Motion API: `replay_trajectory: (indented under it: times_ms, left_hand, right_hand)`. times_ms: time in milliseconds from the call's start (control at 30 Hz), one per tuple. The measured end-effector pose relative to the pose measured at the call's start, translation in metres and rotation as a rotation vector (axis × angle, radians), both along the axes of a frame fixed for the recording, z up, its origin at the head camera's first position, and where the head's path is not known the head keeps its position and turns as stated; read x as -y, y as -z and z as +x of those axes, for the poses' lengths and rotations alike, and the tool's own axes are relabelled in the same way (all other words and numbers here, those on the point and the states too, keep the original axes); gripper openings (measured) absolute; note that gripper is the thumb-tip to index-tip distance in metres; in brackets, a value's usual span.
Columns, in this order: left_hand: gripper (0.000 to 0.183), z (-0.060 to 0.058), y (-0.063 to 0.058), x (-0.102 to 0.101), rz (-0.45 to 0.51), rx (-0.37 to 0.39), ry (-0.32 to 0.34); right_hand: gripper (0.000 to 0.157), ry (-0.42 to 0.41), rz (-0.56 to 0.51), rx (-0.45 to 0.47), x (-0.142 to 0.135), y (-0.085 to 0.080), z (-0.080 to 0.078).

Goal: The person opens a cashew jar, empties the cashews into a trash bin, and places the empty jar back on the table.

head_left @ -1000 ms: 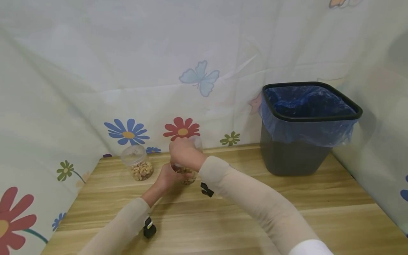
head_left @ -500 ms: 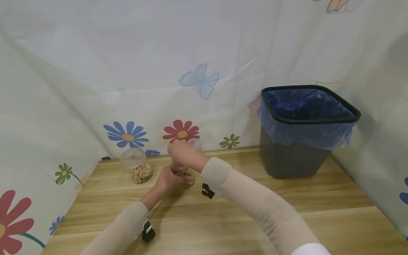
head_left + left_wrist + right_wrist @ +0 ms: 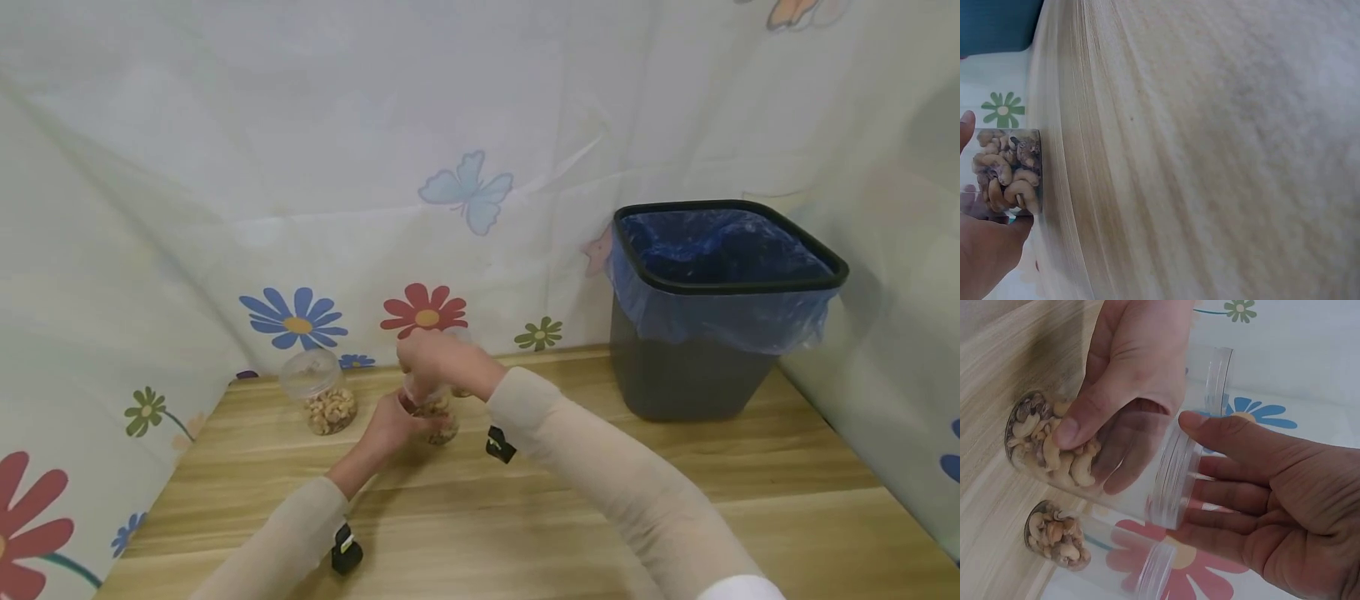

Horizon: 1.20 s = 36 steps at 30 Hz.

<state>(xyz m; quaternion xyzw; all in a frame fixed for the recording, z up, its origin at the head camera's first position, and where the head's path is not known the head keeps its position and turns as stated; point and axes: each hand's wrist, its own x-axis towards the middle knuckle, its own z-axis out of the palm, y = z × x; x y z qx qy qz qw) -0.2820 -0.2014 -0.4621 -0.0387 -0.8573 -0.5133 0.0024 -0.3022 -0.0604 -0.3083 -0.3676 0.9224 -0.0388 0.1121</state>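
A clear plastic jar [image 3: 1088,450] with cashews in its lower part stands on the table. My left hand [image 3: 393,423] grips its body, the thumb [image 3: 1069,432] lying across the near side. On top, my right hand [image 3: 442,360] holds the clear screw lid [image 3: 1171,478] by its rim, thumb on one side and fingers on the other. The lid sits on the jar's mouth. The left wrist view shows the jar's nut-filled bottom [image 3: 1010,169] between the left thumb and fingers. From the head, my right hand hides most of the lid.
A lidded jar of nuts [image 3: 330,408] stands left of my hands. Another similar jar [image 3: 1057,534] is behind the held one, mostly hidden from the head. A grey bin [image 3: 686,367] with a blue liner stands at the back right, near the patterned cloth wall [image 3: 525,250].
My right hand has turned slightly on the lid, its wrist shifting a little to the right. The left hand keeps its grip on the jar. The head view has tilted slightly.
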Motion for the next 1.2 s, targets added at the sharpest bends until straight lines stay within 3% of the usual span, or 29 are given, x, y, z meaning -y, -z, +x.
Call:
replay_trajectory:
  times_ms: [167, 333, 567, 667, 767, 1000, 1200]
  left_hand:
    - [0.055, 0.001, 0.002, -0.001, 0.008, 0.005, 0.003]
    - [0.057, 0.001, 0.002, -0.002, -0.012, 0.003, -0.003]
    - [0.059, 0.002, 0.001, -0.002, -0.008, 0.011, 0.003]
    - [0.060, 0.001, 0.002, -0.001, 0.008, 0.020, 0.008]
    - [0.062, 0.000, 0.004, 0.001, 0.029, 0.026, 0.017]
    - [0.057, -0.001, 0.004, 0.002, 0.053, -0.007, 0.023]
    - [0.053, -0.002, 0.003, 0.003, 0.069, -0.018, 0.030]
  right_hand:
    - [0.002, -0.098, -0.004, 0.005, -0.006, 0.003, -0.007]
    - [0.023, -0.194, 0.018, -0.032, -0.011, 0.007, -0.013]
    - [0.047, -0.184, 0.021, -0.025, -0.015, 0.008, -0.013]
    - [0.037, -0.142, 0.007, -0.002, -0.013, 0.005, -0.009]
    - [0.020, -0.030, -0.018, 0.009, -0.006, 0.004, -0.003]
    - [0.027, 0.286, 0.037, -0.139, 0.018, 0.015, 0.015]
    - [0.022, 0.349, 0.048, -0.167, 0.025, 0.018, 0.019]
